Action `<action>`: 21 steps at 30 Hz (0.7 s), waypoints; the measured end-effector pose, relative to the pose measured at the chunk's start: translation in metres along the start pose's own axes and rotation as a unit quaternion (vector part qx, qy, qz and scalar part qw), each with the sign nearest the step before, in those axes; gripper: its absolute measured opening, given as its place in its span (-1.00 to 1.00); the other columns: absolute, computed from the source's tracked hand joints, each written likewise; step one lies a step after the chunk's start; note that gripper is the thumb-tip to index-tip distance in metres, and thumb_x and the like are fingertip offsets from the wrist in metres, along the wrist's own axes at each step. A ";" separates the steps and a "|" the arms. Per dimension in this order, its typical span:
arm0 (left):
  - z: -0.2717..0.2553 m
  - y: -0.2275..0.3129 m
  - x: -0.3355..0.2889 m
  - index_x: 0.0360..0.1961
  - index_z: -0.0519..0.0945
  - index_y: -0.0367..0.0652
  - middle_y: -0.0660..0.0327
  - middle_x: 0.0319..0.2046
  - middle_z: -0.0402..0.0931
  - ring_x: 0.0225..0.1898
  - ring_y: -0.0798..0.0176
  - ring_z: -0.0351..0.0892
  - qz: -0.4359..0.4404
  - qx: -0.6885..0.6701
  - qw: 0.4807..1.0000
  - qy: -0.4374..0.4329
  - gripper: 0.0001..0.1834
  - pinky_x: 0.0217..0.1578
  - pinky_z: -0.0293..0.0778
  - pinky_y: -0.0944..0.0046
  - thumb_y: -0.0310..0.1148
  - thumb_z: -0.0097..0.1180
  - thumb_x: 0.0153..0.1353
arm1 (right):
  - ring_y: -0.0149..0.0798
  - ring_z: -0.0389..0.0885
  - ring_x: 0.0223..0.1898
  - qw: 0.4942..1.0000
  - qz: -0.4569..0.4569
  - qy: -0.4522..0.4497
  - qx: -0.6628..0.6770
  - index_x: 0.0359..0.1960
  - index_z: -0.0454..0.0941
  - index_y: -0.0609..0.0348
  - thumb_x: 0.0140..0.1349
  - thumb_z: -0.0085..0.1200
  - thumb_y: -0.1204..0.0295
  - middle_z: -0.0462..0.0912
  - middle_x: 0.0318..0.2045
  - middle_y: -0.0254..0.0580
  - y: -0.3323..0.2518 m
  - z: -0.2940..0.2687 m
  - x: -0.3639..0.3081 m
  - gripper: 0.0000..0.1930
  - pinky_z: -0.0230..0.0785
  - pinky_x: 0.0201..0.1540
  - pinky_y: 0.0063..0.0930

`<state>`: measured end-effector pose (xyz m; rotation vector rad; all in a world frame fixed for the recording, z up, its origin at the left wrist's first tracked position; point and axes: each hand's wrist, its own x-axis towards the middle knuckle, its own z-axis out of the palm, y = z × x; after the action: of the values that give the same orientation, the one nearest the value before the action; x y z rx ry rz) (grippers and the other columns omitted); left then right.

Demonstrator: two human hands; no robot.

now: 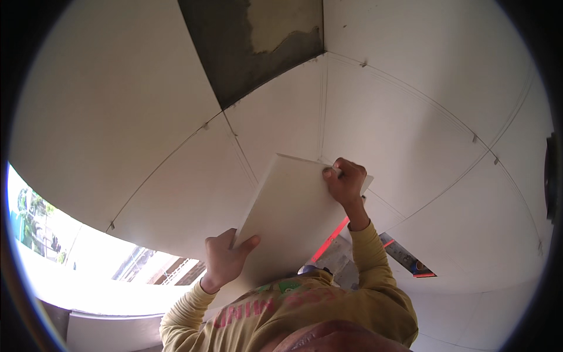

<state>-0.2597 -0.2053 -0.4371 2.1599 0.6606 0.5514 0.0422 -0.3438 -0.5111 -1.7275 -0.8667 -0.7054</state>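
Lit dimly over the pale tiles [176, 64], blown out to white glare around the opening [40, 229] at left, faintly shadowed at far right, streaked with coloured flare at near left, and bent into curves toward black edges.

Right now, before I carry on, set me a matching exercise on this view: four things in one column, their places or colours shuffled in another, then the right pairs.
Things:
1. Left hand
2. Right hand
3. Dark patch
4. Sleeves

Places or colours:
A. At the top edge of the picture
B. On the left edge of the pale panel
C. Mustard yellow
D. At the panel's upper right

Pairs: 1-B, 2-D, 3-A, 4-C
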 end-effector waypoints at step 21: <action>-0.005 0.006 -0.019 0.03 0.53 -0.39 0.16 -0.19 0.62 -0.20 0.29 0.61 0.306 -0.187 0.899 0.251 -0.57 -0.19 0.52 0.32 -0.52 0.39 0.16 | -0.52 0.14 -0.71 0.929 -0.321 0.108 0.147 -0.74 0.31 0.10 0.16 0.31 -0.17 0.26 -0.77 -0.51 -0.234 -0.082 0.264 -0.33 -0.05 -0.66 -0.53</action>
<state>-0.2754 -0.2176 -0.4328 1.8280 0.0838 1.4788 -0.0041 -0.3162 -0.1527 -1.0620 -1.3214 -1.1057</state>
